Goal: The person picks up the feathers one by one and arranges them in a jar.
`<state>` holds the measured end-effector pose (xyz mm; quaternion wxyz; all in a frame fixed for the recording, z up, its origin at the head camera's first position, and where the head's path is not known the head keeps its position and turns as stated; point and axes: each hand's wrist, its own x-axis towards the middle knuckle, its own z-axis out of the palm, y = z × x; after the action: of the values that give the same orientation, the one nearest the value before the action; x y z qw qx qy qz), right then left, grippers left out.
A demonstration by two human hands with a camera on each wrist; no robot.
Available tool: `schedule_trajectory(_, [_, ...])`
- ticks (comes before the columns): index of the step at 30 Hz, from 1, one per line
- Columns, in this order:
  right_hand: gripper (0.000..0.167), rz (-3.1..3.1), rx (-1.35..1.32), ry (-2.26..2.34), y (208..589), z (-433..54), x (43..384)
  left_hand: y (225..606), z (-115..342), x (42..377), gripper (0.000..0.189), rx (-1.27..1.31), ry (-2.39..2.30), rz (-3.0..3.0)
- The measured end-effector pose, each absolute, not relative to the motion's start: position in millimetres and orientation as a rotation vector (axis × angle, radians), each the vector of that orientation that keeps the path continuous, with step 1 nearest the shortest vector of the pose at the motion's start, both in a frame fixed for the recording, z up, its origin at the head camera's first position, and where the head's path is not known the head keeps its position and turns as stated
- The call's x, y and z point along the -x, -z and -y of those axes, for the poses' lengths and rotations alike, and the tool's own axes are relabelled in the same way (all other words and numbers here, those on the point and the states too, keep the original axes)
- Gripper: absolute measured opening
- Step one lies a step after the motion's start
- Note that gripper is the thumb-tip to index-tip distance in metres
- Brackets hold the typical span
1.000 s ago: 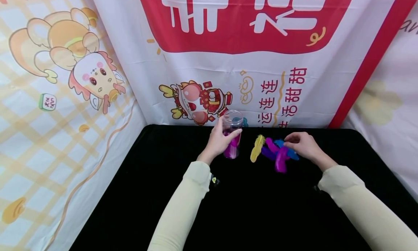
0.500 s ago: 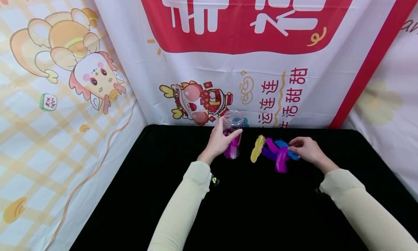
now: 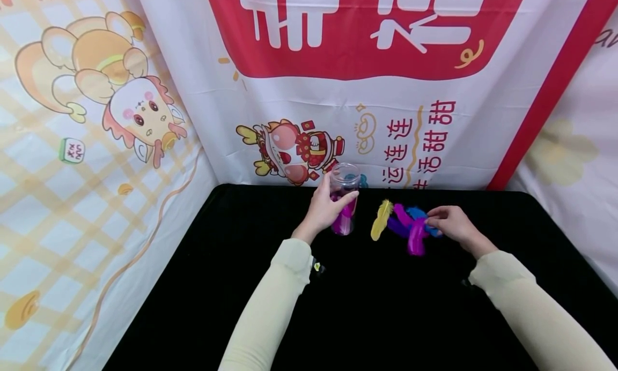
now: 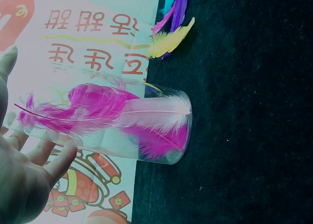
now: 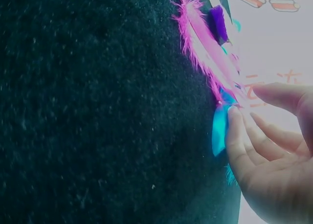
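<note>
Jar [image 3: 344, 221]: my left hand [image 3: 322, 205] clasps it, likely for steadiness; right hand [image 3: 453, 223] meets magenta feather [image 3: 416, 240] at jar's four o'clock, pinch unclear.

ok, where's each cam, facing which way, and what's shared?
Head: on the head, looking forward and down at the black table; both sleeves, left hand and right hand show.
Left wrist: on that wrist, facing the clear jar; left hand at left edge.
Right wrist: on that wrist, facing a pink feather and blue feather; right hand at right edge.
Shared: head and left wrist both show the clear jar and yellow feather.
</note>
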<state>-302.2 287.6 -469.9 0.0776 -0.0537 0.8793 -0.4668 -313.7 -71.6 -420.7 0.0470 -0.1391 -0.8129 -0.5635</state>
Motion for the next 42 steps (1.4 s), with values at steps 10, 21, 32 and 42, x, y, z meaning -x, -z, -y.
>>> schedule_trajectory(10, [0.039,-2.574,0.116,1.499,473,-279,301,421,73,313,0.073,0.435,1.713,2.483])
schedule_trajectory(21, [0.038,-2.483,0.105,1.619,476,-274,303,421,72,314,0.074,0.427,1.692,2.486])
schedule_trajectory(32, [0.036,-2.487,0.11,1.705,469,-264,299,422,73,314,0.074,0.426,1.698,2.485])
schedule_trajectory(42, [0.034,-2.477,0.139,1.84,456,-265,299,421,73,314,0.077,0.425,1.682,2.492])
